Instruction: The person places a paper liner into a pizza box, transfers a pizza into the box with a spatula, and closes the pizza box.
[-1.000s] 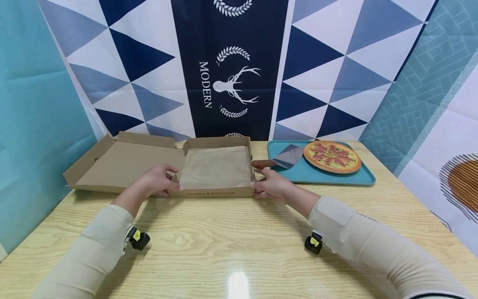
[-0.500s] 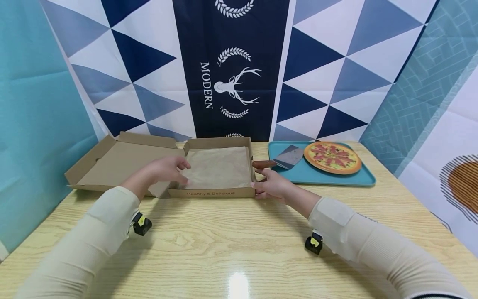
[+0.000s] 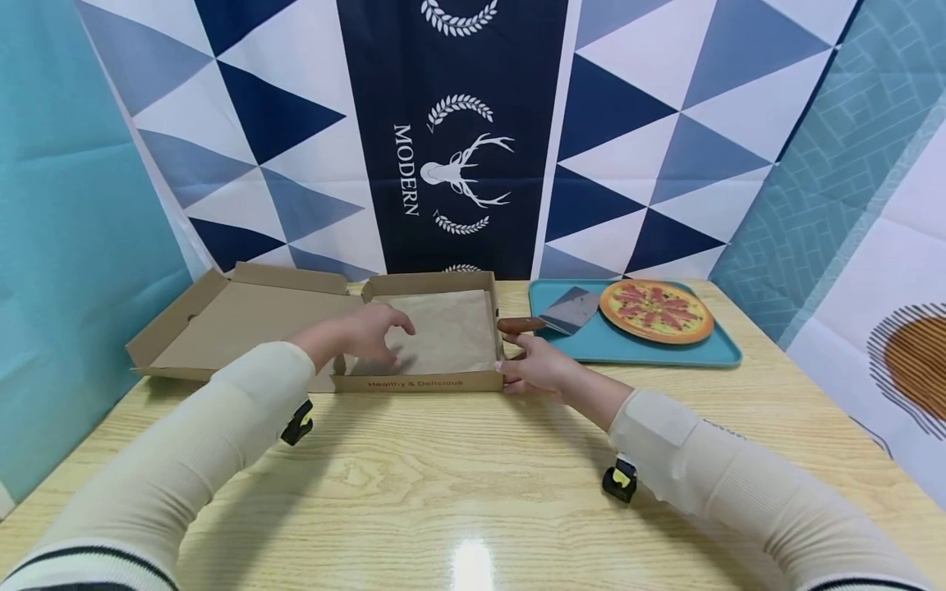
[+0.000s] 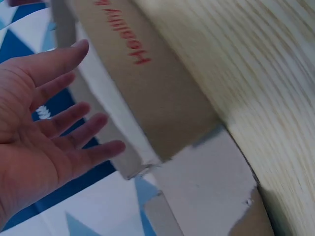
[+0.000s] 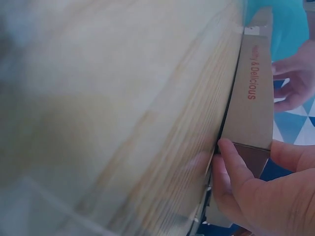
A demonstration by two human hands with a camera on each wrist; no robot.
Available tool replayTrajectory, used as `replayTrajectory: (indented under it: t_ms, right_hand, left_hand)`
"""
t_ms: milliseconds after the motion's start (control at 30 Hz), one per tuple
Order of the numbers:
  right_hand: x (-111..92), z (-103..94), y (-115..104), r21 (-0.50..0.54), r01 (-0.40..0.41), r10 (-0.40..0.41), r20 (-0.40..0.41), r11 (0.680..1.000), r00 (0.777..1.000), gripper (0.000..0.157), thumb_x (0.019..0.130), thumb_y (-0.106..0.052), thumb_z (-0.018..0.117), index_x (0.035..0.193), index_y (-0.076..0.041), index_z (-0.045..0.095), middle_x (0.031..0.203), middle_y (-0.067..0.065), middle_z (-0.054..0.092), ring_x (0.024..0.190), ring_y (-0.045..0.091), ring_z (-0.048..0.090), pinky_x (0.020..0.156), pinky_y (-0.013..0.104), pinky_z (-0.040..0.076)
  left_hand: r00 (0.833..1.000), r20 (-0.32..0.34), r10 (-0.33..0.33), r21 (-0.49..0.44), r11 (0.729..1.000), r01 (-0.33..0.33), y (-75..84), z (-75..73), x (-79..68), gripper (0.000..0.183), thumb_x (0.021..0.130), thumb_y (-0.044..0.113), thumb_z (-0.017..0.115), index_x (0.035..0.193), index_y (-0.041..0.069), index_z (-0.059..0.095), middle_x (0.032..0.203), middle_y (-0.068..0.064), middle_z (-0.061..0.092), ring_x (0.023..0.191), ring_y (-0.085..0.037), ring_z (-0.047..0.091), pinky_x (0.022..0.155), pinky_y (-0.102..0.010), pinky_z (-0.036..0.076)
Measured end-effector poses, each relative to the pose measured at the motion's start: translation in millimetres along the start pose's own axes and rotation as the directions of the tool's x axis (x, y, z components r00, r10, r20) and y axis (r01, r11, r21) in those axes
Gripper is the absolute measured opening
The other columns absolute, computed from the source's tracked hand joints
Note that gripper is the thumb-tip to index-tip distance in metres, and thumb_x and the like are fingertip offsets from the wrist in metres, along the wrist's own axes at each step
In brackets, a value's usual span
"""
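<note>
A brown cardboard pizza box (image 3: 429, 383) stands with its lid (image 3: 251, 316) folded out to the left and a sheet of brown paper (image 3: 451, 328) lining its base. Over the left part of that paper is my left hand (image 3: 365, 332), fingers spread and holding nothing. The left wrist view shows this hand (image 4: 54, 118) above the box's front wall (image 4: 142, 83). My right hand (image 3: 538, 364) grips the box's front right corner. In the right wrist view, the thumb of this hand (image 5: 266, 196) is at the upper rim and a fingertip at the bottom edge.
A teal tray (image 3: 613, 349) lies to the right of the box. It bears a round pizza (image 3: 658, 312) and a spatula (image 3: 572, 309), whose brown handle reaches over the tray's left edge, just behind my right hand. Behind the table (image 3: 443, 476) hangs a patterned cloth (image 3: 458, 123).
My left hand has left the box's front left corner and moved right, over the paper lining. My right hand stays at the front right corner, and the box has not moved.
</note>
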State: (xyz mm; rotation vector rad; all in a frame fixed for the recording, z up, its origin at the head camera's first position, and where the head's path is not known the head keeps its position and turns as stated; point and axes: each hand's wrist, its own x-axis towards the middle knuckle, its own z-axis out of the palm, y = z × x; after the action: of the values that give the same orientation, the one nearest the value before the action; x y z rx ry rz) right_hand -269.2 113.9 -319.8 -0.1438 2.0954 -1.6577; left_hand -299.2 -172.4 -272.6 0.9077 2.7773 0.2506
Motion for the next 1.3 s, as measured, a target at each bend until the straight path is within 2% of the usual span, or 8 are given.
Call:
replayTrajectory:
  t_ms: [67,133,333,400,633,1100,1300]
  right_hand:
    - [1,0.1,0,0.000,-0.001,0.001,-0.003,1.000,1.000,0.067,0.101,-0.003,0.050,0.155,-0.003,0.011,0.132,0.031,0.040,0.117,0.038,0.054,0.094,0.044,0.050]
    - [1,0.1,1,0.001,-0.002,0.002,-0.004,1.000,1.000,0.067,0.101,-0.003,0.050,0.155,-0.003,0.011,0.132,0.031,0.040,0.117,0.038,0.054,0.094,0.044,0.050]
    - [0,-0.6,1,-0.008,-0.008,0.008,-0.006,1.000,1.000,0.067,0.101,-0.005,0.051,0.156,-0.006,0.013,0.132,0.030,0.042,0.115,0.036,0.056,0.093,0.042,0.051]
    - [0,-0.8,1,-0.013,-0.009,0.009,-0.008,1.000,1.000,0.067,0.101,-0.005,0.052,0.156,-0.006,0.013,0.132,0.030,0.042,0.114,0.035,0.057,0.092,0.041,0.051]
    - [0,-1.5,1,-0.021,-0.014,0.014,-0.011,1.000,1.000,0.068,0.101,-0.005,0.052,0.156,-0.006,0.012,0.132,0.030,0.042,0.115,0.035,0.057,0.092,0.041,0.051]
    - [1,-1.2,2,-0.032,-0.012,0.011,-0.021,0.999,1.000,0.066,0.101,-0.007,0.052,0.156,-0.006,0.015,0.131,0.030,0.043,0.113,0.034,0.058,0.091,0.041,0.052]
    - [2,1.4,2,-0.033,-0.002,0.002,-0.026,0.999,1.000,0.066,0.101,-0.007,0.051,0.155,-0.003,0.014,0.136,0.032,0.039,0.118,0.039,0.054,0.091,0.042,0.051]
  left_hand:
    - [0.999,0.010,0.036,0.011,0.999,-0.037,-1.9,3.1,3.4,0.057,0.080,0.006,0.075,0.132,-0.002,0.055,0.134,-0.018,0.055,0.128,-0.037,0.046,0.106,-0.048,0.038]
    - [0.999,0.029,0.045,0.020,0.999,-0.045,-4.6,6.5,6.7,0.061,0.080,0.006,0.076,0.135,-0.002,0.053,0.136,-0.017,0.054,0.129,-0.037,0.045,0.107,-0.048,0.037]
    - [0.996,0.087,-0.013,0.034,0.999,0.010,-9.8,14.6,14.9,0.067,0.082,0.012,0.078,0.142,0.004,0.048,0.143,-0.016,0.049,0.132,-0.036,0.043,0.109,-0.049,0.034]
    - [0.995,0.102,-0.018,0.050,0.999,0.013,-8.7,16.4,16.6,0.066,0.083,0.012,0.077,0.142,0.004,0.049,0.142,-0.016,0.049,0.131,-0.036,0.044,0.108,-0.049,0.035]
    - [0.988,0.151,0.040,0.130,0.990,-0.060,-1.3,21.1,22.7,0.048,0.089,0.013,0.071,0.134,0.001,0.058,0.135,-0.017,0.056,0.126,-0.034,0.050,0.106,-0.044,0.039]
    - [0.984,0.171,-0.050,0.104,0.994,0.032,0.8,21.0,32.9,0.052,0.087,0.012,0.074,0.135,0.003,0.056,0.137,-0.015,0.054,0.128,-0.033,0.047,0.107,-0.044,0.038]
    - [0.982,0.174,-0.074,0.073,0.995,0.062,1.2,18.2,33.3,0.054,0.086,0.011,0.074,0.136,0.003,0.056,0.139,-0.016,0.052,0.130,-0.033,0.046,0.107,-0.044,0.038]
